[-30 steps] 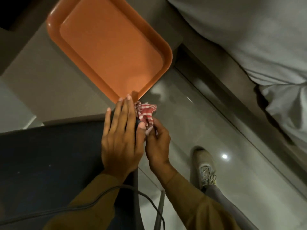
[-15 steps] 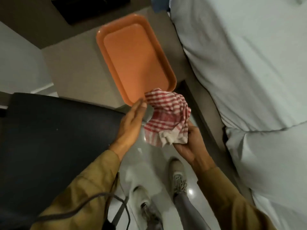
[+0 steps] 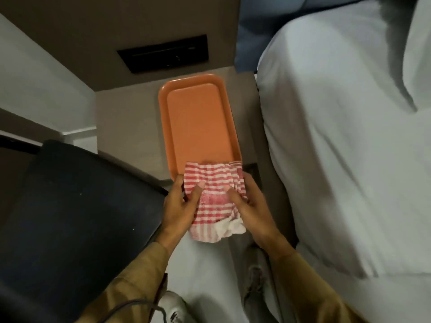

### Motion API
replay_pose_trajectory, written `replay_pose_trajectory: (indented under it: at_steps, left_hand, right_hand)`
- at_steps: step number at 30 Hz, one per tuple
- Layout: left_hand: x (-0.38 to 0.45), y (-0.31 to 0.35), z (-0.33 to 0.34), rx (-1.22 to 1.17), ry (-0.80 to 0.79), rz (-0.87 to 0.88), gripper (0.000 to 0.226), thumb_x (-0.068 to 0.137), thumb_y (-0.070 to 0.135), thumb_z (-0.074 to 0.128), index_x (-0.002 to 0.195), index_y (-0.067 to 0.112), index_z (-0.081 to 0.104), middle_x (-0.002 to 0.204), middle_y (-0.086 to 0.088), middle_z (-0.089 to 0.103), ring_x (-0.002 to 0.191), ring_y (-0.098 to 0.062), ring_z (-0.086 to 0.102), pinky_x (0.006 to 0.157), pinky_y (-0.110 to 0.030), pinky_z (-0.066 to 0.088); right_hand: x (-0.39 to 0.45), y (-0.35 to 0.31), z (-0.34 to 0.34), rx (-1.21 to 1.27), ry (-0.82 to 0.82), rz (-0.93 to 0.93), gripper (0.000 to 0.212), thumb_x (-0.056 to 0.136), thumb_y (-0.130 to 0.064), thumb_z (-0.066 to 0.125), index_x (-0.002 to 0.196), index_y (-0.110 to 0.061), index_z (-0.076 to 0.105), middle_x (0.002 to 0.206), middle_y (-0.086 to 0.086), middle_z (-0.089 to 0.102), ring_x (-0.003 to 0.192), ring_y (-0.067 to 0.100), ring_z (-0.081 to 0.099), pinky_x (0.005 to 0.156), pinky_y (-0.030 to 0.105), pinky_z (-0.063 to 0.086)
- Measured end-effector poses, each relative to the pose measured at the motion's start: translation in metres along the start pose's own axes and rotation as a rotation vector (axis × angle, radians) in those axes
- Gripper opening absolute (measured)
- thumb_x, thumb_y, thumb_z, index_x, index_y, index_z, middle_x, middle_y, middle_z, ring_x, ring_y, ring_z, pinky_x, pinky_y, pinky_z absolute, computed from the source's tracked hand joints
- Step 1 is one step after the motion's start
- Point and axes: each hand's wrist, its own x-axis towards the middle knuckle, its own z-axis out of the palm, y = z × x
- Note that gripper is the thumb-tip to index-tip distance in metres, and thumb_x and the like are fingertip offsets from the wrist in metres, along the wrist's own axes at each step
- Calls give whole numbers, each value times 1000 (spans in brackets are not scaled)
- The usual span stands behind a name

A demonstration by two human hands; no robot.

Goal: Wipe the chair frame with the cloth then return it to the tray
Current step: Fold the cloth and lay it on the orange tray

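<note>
A red-and-white striped cloth (image 3: pixel 215 197) is spread between my two hands, its far edge lying over the near end of the orange tray (image 3: pixel 198 122). My left hand (image 3: pixel 180 203) grips the cloth's left side with thumb on top. On the right side my right hand (image 3: pixel 249 208) holds it the same way. The cloth's white lower corner hangs bunched below my hands. The black chair (image 3: pixel 77 213) stands to the left, its seat edge just beside my left hand.
The tray sits on a beige side table (image 3: pixel 126 127) between the chair and a bed with white bedding (image 3: pixel 338 136). A dark slot panel (image 3: pixel 165 54) is in the wall behind. My shoes and a cable (image 3: pixel 130 306) show below on the pale floor.
The cloth left the chair's edge and came up to the tray's near end. It was bunched in my right hand, and now both hands hold it spread out.
</note>
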Motion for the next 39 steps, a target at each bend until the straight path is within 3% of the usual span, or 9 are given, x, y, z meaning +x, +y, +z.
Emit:
replay_pose_trajectory:
  at_steps: [5,9,12,18,21,26,31,35,39]
  left_hand:
    - [16,-7,16,40,162,27,29,109,33,61,135,22,57,108,24,70,92,19,72,68,0,54]
    - [51,-4,21,67,270,144,31,113,26,56,142,16,51,108,29,68,93,23,68,75,3,50]
    - [87,-2,20,87,346,195,35,114,26,53,146,17,44,113,26,68,96,18,69,79,3,49]
    - [118,-29,21,529,100,82,81,108,12,58,174,18,11,171,-18,23,154,-36,42,131,-51,38]
    - [121,-39,19,993,-111,123,73,112,32,50,175,26,13,181,-11,7,165,-37,21,134,-51,33]
    - [133,-37,9,1408,-157,141,73,114,56,26,175,27,-1,183,-12,-3,160,-37,29,131,-51,28]
    - [137,-35,15,1455,-120,103,74,114,54,22,174,21,-6,183,-15,-3,159,-40,29,132,-53,24]
    - [132,-27,13,1324,-136,65,76,113,52,28,175,22,-6,183,-13,-3,163,-39,25,133,-53,23]
    - [118,-1,-7,1175,-62,55,75,108,47,23,174,17,6,180,-13,15,161,-34,32,128,-51,30]
  right_hand:
    - [35,-10,-4,-408,-12,-79,50,113,-27,51,162,-24,43,120,-25,70,99,-21,72,80,2,59]
    - [71,-14,15,-612,106,-162,52,112,-37,45,163,-25,40,129,10,76,111,26,79,100,48,66]
    - [99,-15,20,-644,116,-211,50,112,-42,45,159,-25,40,143,6,70,122,30,76,102,52,65]
    - [136,10,12,-967,-103,-99,69,115,-36,40,172,-28,2,175,7,25,150,28,52,121,46,52]
    - [144,15,12,-773,-83,-48,57,113,-39,45,165,-40,22,156,-10,48,132,14,64,99,28,64]
    - [153,8,23,-588,55,133,50,106,-69,36,148,-42,38,142,-1,69,101,17,79,90,42,69]
    - [151,-8,32,-906,60,91,65,109,-65,30,165,-33,24,163,4,51,137,33,66,115,55,56]
    - [121,-34,28,-919,74,-12,76,98,-79,24,161,-36,33,154,1,56,132,25,67,106,57,61]
    - [52,-42,-5,-1183,86,-79,48,103,-48,36,140,-26,59,135,4,62,110,27,73,84,42,66]
